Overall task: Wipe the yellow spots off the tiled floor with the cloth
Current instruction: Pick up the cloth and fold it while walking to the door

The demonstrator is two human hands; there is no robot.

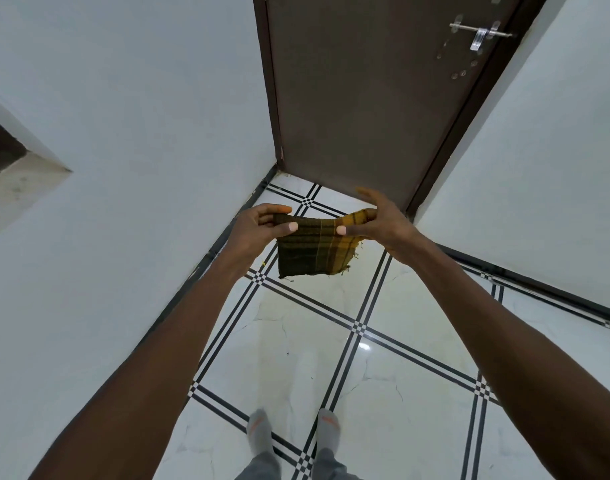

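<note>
Above floor (296,341): cloth (315,247) btwn both hands.

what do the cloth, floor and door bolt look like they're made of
Cloth: woven fabric, probably cotton, matte; checked weave and frayed threads at the edge. Floor: glossy tile, marble-look, likely ceramic; it mirrors a light and shows fine veins. Door bolt: polished metal, perhaps steel; bright silvery shine.
</note>
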